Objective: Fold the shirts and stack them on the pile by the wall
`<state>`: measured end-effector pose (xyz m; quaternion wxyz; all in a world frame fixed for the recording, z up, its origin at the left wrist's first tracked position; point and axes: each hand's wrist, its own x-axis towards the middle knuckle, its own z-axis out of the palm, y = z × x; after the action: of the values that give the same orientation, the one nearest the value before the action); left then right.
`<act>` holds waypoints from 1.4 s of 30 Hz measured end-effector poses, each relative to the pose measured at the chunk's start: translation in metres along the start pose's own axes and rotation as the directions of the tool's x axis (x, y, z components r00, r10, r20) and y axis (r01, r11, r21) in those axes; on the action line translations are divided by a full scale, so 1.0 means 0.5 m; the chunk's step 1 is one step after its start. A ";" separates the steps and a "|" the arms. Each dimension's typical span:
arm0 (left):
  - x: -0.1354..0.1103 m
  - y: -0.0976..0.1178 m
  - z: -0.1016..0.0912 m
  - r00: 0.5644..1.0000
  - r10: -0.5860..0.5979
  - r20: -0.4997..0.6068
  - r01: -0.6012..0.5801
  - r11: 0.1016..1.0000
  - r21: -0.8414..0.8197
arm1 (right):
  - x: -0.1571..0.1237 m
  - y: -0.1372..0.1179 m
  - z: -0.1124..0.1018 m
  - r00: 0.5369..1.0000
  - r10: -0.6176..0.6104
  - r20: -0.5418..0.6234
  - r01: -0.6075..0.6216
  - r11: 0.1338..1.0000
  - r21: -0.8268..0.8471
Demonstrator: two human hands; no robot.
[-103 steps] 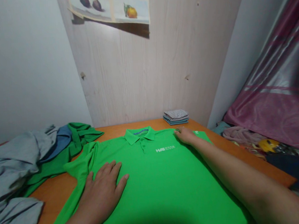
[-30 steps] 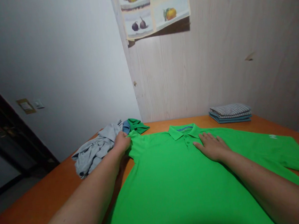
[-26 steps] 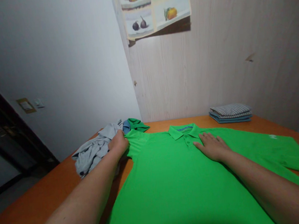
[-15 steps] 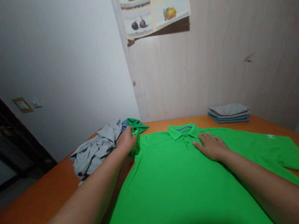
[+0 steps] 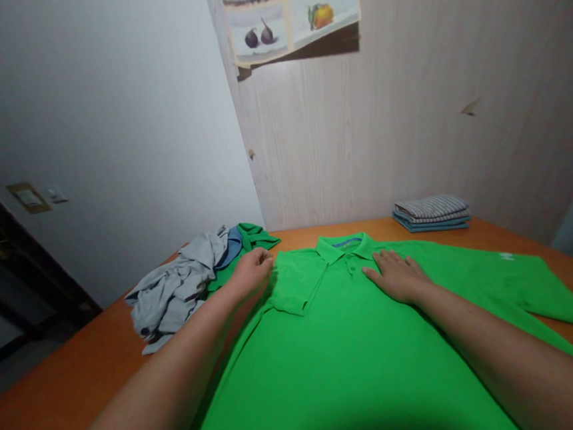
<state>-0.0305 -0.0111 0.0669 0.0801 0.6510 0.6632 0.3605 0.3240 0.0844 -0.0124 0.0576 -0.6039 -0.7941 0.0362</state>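
Observed green polo shirt [image 5: 369,355] laid front up on orange table [image 5: 70,374], spread across the middle of the view, with collar [image 5: 337,252] toward the panelled wall [image 5: 360,135] and lower end running out of view at the bottom. Noted near-left sleeve [image 5: 295,278] folded inward over the chest, with cuff edge slanting down from close to the collar. Noted opposite sleeve [image 5: 548,286] stretched outward to the right, bearing a small white mark [image 5: 507,256]. Found left hand [image 5: 252,273] at the outer edge of the fold, with fingers curled inward; cannot tell whether pinching cloth or only just beside it. Found right hand [image 5: 397,276] resting on the shirt beside the collar and buttons, palm down, with fingers extended and a little apart. Recorded beyond the left hand a loose heap of grey garment [image 5: 172,288], blue cloth [image 5: 230,247] and darker green cloth [image 5: 253,234]. Recorded at far right of the table, near the wall, a folded stack [image 5: 431,214] with striped fabric uppermost, apart from the shirt. Logged above: fruit picture sheet [image 5: 321,8], partly cut off by the top edge.
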 end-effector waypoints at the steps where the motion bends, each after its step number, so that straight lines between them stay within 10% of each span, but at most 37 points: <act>1: -0.008 -0.005 -0.001 1.000 -0.003 0.026 0.002 1.000 0.025 | -0.001 0.000 -0.001 1.000 -0.001 -0.001 0.001 1.000 -0.002; 9: -0.052 -0.009 -0.004 0.941 0.008 0.338 -0.097 0.964 0.248 | -0.001 -0.003 -0.001 1.000 0.009 0.007 -0.009 1.000 -0.008; 16: -0.007 0.038 0.056 0.984 0.036 0.177 -0.111 0.895 0.432 | -0.001 -0.004 -0.004 1.000 0.012 0.013 -0.012 1.000 0.000; 27: -0.008 -0.001 0.121 0.939 -0.103 0.329 -0.094 0.841 0.533 | -0.007 -0.010 -0.015 0.999 0.013 0.044 -0.014 1.000 0.021; 42: 0.114 0.073 0.212 0.958 -0.006 0.286 -0.152 0.837 0.526 | -0.016 -0.023 -0.029 0.998 0.019 0.055 -0.023 0.998 0.066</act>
<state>0.0519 0.0773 0.0317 -0.0298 0.7157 0.6946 0.0665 0.3168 0.0736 0.0029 0.0556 -0.6089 -0.7873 0.0795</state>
